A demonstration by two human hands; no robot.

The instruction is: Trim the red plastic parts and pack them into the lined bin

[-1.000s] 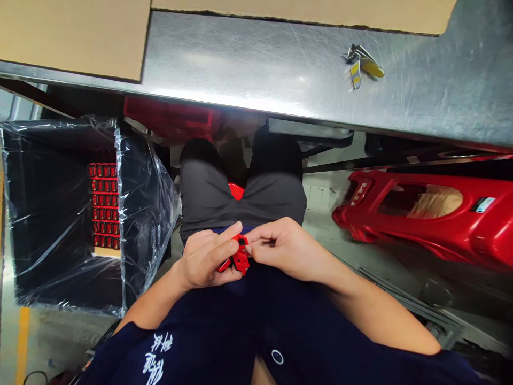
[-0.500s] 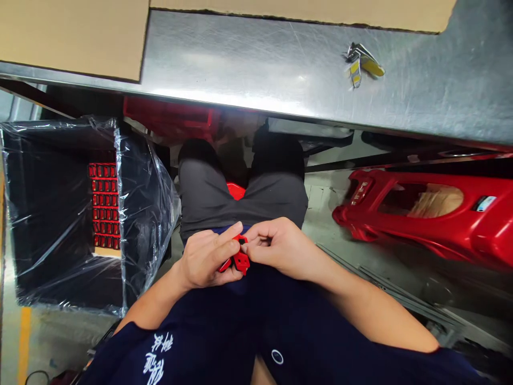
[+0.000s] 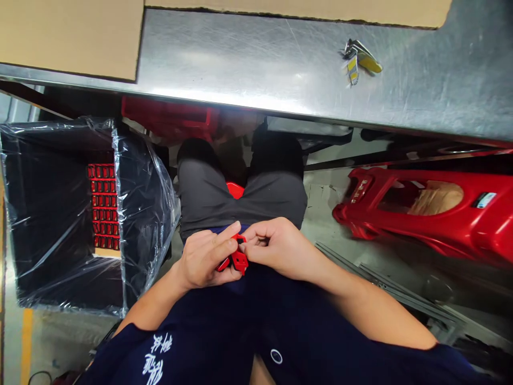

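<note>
The person's left hand (image 3: 204, 259) and right hand (image 3: 278, 248) meet in front of the body, just above the navy shirt (image 3: 236, 326) with white lettering. Between them sits a small red plastic part (image 3: 239, 261), held over the lap with a dark square opening near its top. The left fingers (image 3: 220, 240) are curled closed over its left side, gripping it against the thumb side of the hand, while a red tab sticks out below them. The right hand's thumb and forefinger are pinched together at the part's upper edge and touch it; the other right fingers are folded in. Exactly what that pinch holds is too small to tell. Beyond the hands lie grey shorts (image 3: 240, 200), with a red object (image 3: 235, 190) showing between the legs. Ahead runs a brushed steel table (image 3: 248, 59) topped by cardboard sheets (image 3: 72, 40), and a small yellow-and-silver piece (image 3: 358, 60) lies on the steel. To the left stands a black box (image 3: 52, 214) wrapped in clear plastic film, holding rows of red parts (image 3: 103, 206). To the right lies a large red moulded plastic piece (image 3: 425, 211), and a red crate (image 3: 168, 118) sits under the table.
</note>
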